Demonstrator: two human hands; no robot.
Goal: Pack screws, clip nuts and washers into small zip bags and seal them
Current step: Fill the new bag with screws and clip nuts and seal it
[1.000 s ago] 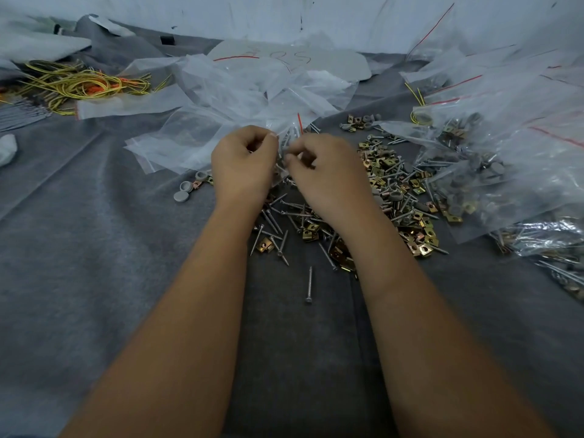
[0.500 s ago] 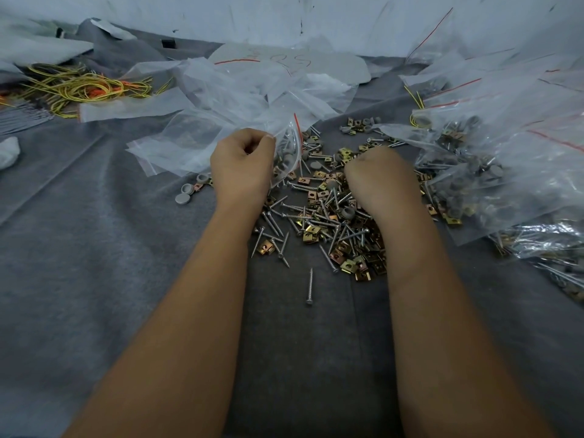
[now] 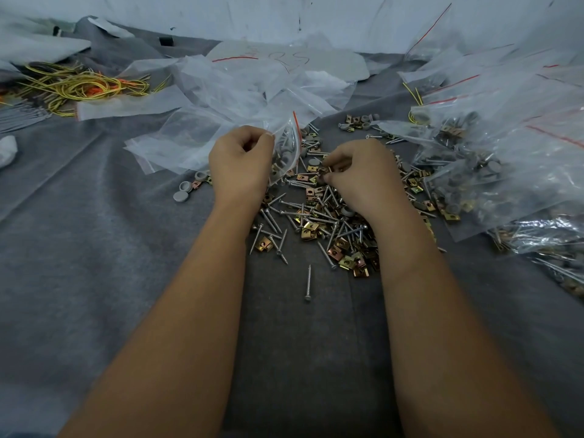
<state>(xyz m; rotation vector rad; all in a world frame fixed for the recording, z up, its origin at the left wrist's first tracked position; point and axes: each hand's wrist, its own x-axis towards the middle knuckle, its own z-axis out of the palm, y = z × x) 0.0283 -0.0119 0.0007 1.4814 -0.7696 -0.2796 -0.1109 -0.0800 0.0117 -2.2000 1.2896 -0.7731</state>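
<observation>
Our left hand [image 3: 241, 162] pinches the open zip bag [image 3: 284, 153] (some parts already inside). Our right hand [image 3: 360, 172] picks clip nuts [image 3: 311, 192] from the loose pile on the tabletop [image 3: 94, 248]. Filled bags [image 3: 493, 159] lie right; much remains.

Head camera looks forward-down, close over hands [image 3: 303, 165].

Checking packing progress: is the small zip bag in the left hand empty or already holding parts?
Holding parts. The zip bag, pinched at its top by the left hand, shows grey washers and screws through the clear plastic.
</observation>
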